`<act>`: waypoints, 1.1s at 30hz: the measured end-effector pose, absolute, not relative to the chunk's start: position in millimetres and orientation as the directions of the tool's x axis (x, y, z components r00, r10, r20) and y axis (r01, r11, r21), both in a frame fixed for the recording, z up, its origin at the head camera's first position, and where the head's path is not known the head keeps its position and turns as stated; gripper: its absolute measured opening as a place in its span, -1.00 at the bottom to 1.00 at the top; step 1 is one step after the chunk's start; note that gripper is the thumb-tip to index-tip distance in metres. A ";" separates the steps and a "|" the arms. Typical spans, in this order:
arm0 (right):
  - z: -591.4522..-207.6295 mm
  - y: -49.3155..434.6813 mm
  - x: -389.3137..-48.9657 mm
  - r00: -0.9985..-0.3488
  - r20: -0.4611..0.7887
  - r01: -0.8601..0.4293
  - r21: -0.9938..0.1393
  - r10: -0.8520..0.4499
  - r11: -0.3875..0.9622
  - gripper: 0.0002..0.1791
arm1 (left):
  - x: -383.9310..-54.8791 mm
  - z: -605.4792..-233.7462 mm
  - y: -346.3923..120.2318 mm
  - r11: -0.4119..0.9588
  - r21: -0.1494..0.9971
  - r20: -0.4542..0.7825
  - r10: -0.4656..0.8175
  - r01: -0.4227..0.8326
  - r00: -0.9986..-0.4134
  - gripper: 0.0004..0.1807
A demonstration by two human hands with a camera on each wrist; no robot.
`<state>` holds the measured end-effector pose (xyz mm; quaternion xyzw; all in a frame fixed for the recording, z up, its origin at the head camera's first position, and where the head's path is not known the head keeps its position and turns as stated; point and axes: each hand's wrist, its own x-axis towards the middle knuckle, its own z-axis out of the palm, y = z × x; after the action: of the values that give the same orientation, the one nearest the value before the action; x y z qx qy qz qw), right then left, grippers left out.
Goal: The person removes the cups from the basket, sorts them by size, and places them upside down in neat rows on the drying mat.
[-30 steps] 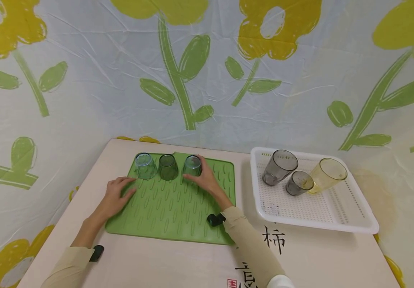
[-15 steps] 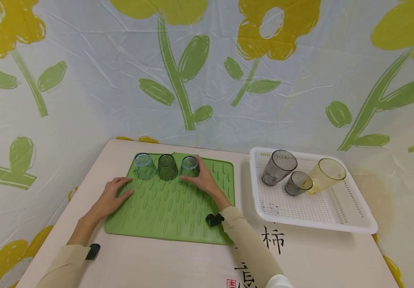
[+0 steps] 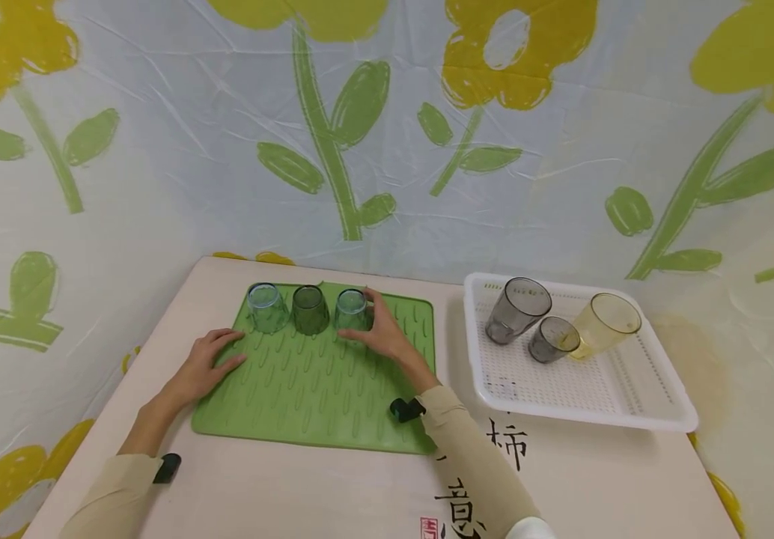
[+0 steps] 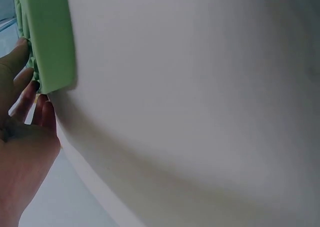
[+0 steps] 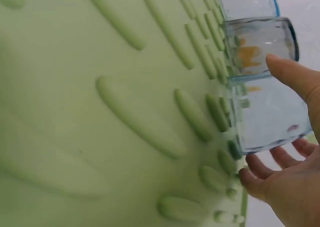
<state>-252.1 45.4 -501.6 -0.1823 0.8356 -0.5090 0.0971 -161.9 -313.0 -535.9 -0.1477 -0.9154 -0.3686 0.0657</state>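
Observation:
Three short glasses stand upside down in a row at the back of a green ridged mat (image 3: pixel 293 397): a light blue glass (image 3: pixel 268 308) on the left, a dark grey glass (image 3: pixel 310 311) in the middle and a bluish glass (image 3: pixel 350 305) on the right. My right hand (image 3: pixel 382 329) holds the bluish glass, thumb in front, fingers at its right side. In the right wrist view, the bluish glass (image 5: pixel 270 114) stands tight beside the grey one (image 5: pixel 262 47). At the mat's left edge rests my left hand (image 3: pixel 206 365), fingers spread loosely, holding nothing.
A white perforated basket (image 3: pixel 572 415) sits to the right of the mat. Inside lean a tall grey glass (image 3: pixel 518 311), a small grey glass (image 3: pixel 553 339) and a tall yellow glass (image 3: pixel 604 327). A flower-printed cloth (image 3: pixel 225 150) hangs behind the table.
My right hand has slid the bluish glass slightly left, narrowing the gap to the grey glass. My left hand stays at the mat's edge.

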 end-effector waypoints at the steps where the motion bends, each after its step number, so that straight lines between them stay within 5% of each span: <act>1: -499.7 46.5 -251.4 -0.914 0.024 -0.207 -0.885 -0.404 0.417 0.07 | -162.1 -535.5 -312.6 0.683 0.657 0.230 0.223 0.320 -0.947 -0.52; 33: -424.6 109.5 -210.9 -0.897 0.182 -0.355 -0.840 -0.403 0.410 -0.25 | -162.9 -535.3 -316.0 0.680 0.652 0.223 0.252 0.336 -0.942 -0.50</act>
<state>-210.9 109.5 -424.6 -0.2258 0.8393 -0.4939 0.0242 -162.9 -316.0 -535.3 -0.1605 -0.9148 -0.3663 0.0574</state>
